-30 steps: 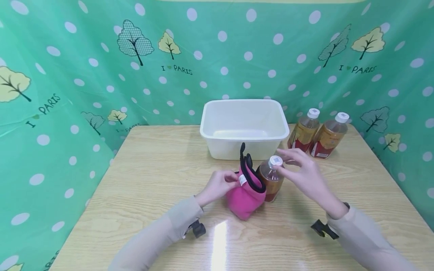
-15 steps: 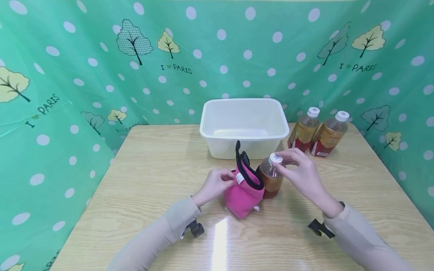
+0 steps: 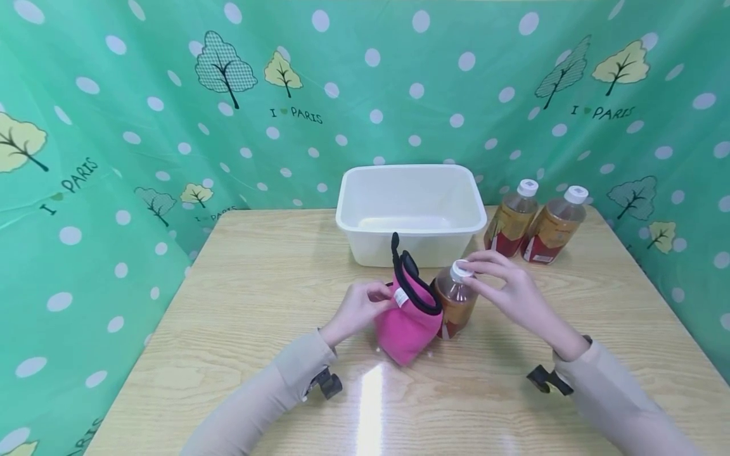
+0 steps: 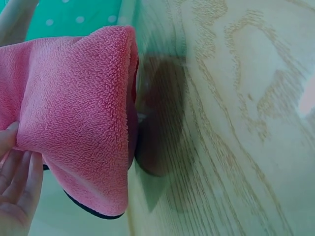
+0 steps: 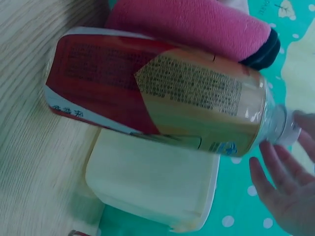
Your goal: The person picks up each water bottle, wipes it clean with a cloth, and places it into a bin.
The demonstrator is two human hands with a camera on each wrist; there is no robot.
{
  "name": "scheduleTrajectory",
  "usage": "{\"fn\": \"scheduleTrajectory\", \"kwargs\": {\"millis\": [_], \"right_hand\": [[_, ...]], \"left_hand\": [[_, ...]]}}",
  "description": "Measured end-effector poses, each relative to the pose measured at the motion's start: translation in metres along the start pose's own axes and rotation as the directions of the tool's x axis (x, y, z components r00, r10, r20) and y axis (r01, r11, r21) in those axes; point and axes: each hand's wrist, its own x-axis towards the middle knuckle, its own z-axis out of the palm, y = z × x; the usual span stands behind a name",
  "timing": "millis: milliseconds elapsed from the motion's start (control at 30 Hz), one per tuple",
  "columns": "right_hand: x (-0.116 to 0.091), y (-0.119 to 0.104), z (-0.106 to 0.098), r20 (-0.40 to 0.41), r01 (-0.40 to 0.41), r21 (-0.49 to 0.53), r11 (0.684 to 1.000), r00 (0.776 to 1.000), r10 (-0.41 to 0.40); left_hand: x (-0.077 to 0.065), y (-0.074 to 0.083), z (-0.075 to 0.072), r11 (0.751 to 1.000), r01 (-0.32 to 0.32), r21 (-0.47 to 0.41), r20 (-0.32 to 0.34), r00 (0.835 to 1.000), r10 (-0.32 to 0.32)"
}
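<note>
My left hand [image 3: 356, 310] pinches the side of a pink fleece pouch [image 3: 407, 329] with black trim round its mouth, just beside a white tag. The pouch's mouth tilts toward the bottle on its right. That bottle [image 3: 459, 310] holds brown drink and stands close against the pouch. My right hand [image 3: 516, 294] holds it by the white cap [image 5: 290, 127] between thumb and fingers. In the left wrist view, the left thumb and fingers fold the pink cloth [image 4: 78, 98]. The right wrist view shows the red and yellow label [image 5: 162, 93].
A white plastic basin [image 3: 410, 244] stands behind the pouch and bottle. Two more bottles [image 3: 509, 221] with white caps stand at the table's back right. Green dotted cloth [image 3: 365, 95] hangs behind and beside the wooden table [image 3: 239, 272].
The pouch and left hand have shifted slightly left and away from me. The right index finger has come down onto the bottle cap. The bottle has stayed almost in place.
</note>
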Motion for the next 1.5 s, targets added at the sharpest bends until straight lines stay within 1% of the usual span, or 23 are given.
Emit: {"fn": "scheduleTrajectory", "kwargs": {"millis": [67,167,233,300,400,467,533,633,700,767,833,1000,1167,1333,1500], "right_hand": [[0.001,0.003,-0.002,0.034,0.015,0.039,0.999,0.999,-0.016],[0.002,0.006,-0.005,0.088,0.008,0.078,0.997,0.996,-0.015],[0.003,0.008,-0.007,0.118,-0.005,0.086,0.996,0.993,-0.005],[0.003,0.009,-0.007,0.13,-0.021,0.069,0.997,0.991,0.012],[0.001,0.007,-0.005,0.118,-0.04,0.05,0.998,0.992,0.034],[0.0,0.006,-0.003,0.088,-0.05,0.046,0.998,0.995,0.046],[0.0,0.005,-0.001,0.057,-0.044,0.057,0.997,0.998,0.04],[0.0,0.005,0.001,0.03,-0.029,0.075,0.997,0.999,0.027],[0.0,0.005,0.001,0.032,-0.017,0.085,0.996,0.999,0.015],[0.0,0.006,0.001,0.043,-0.025,0.087,0.996,0.999,0.021],[0.0,0.006,0.0,0.057,-0.042,0.093,0.995,0.998,0.037],[0.0,0.006,-0.002,0.086,-0.084,0.097,0.992,0.993,0.075],[-0.001,0.006,-0.003,0.1,-0.092,0.114,0.989,0.992,0.081],[-0.001,0.007,-0.003,0.113,-0.103,0.136,0.985,0.99,0.088],[-0.002,0.006,-0.002,0.12,-0.127,0.13,0.983,0.987,0.111]], "left_hand": [[0.001,-0.002,-0.001,1.0,-0.01,-0.011,-0.003,1.0,0.01],[0.002,-0.003,-0.001,1.0,-0.017,-0.018,-0.002,1.0,0.017],[0.003,-0.003,-0.001,1.0,-0.017,-0.011,-0.001,1.0,0.017],[0.003,-0.003,0.0,1.0,-0.021,0.002,-0.001,1.0,0.021],[0.004,-0.002,0.001,0.999,-0.034,0.02,-0.001,0.999,0.034],[0.003,-0.001,0.001,0.999,-0.039,0.021,0.005,0.999,0.039],[0.003,0.0,0.002,0.999,-0.05,0.016,0.01,0.999,0.05],[-0.001,0.015,0.0,0.998,-0.056,0.013,0.015,0.998,0.056],[-0.003,0.026,-0.002,0.997,-0.069,0.017,0.015,0.997,0.069],[-0.005,0.035,-0.003,0.997,-0.072,0.023,0.015,0.997,0.072],[-0.005,0.037,-0.004,0.996,-0.08,0.029,0.016,0.997,0.079],[-0.004,0.038,-0.003,0.996,-0.09,0.027,0.016,0.996,0.09],[-0.002,0.04,-0.001,0.994,-0.102,0.028,0.018,0.995,0.102],[0.002,0.039,0.004,0.993,-0.114,0.025,0.021,0.993,0.114],[0.012,0.019,0.016,0.995,-0.103,0.007,0.033,0.994,0.103]]}}
